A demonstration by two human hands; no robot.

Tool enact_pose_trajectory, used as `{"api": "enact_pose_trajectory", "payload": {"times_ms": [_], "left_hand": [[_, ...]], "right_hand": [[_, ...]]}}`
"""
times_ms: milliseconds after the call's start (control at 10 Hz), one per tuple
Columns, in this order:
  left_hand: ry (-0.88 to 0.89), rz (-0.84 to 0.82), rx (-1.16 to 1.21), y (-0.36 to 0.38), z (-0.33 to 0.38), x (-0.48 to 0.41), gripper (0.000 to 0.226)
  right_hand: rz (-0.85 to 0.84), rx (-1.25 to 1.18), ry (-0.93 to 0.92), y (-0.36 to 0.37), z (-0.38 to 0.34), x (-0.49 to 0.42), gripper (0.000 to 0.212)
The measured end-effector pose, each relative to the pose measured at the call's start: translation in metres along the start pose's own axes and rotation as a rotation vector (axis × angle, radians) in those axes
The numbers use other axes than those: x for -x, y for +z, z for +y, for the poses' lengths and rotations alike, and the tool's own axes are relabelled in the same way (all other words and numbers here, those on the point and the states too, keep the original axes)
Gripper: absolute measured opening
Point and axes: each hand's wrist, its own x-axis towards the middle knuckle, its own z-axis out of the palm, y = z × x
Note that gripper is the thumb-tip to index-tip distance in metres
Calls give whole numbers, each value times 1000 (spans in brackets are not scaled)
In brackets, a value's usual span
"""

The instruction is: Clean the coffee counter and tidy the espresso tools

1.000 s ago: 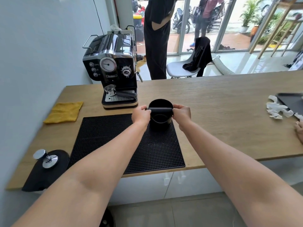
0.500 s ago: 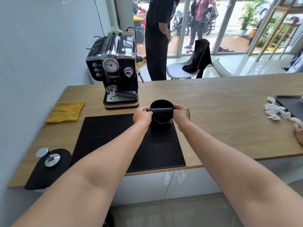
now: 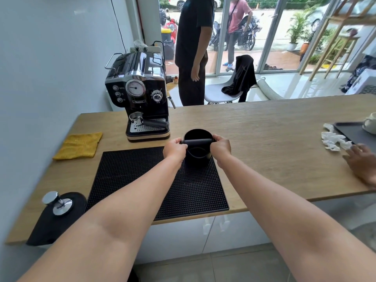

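Note:
A black round knock box (image 3: 197,155) with a bar across its top stands at the far right corner of the black rubber mat (image 3: 142,180). My left hand (image 3: 175,150) grips the bar's left end and my right hand (image 3: 221,147) grips its right end. Behind it stands the black espresso machine (image 3: 140,92), with a portafilter (image 3: 146,121) lying on its drip tray. A yellow cloth (image 3: 79,145) lies at the left. A steel tamper (image 3: 58,202) rests on a black pad (image 3: 50,222) at the near left corner.
Crumpled white tissue (image 3: 333,140) lies beside a dark tray (image 3: 350,132) holding a white cup (image 3: 370,124) at the right. Another person's hand (image 3: 362,165) rests on the wooden counter (image 3: 274,139) there. A person in black (image 3: 191,51) stands behind the counter, near a white chair (image 3: 223,94).
My hands keep the same grip on the knock box bar. The view has shifted slightly, and the other person's hand at the right has come further onto the counter.

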Motion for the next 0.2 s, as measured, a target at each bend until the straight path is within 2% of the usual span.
{"api": "enact_pose_trajectory", "payload": {"times_ms": [200], "left_hand": [[22,-22,-36,-9,6,6,48]], "right_hand": [[16,91,-9,2,-6,8,62]]}}
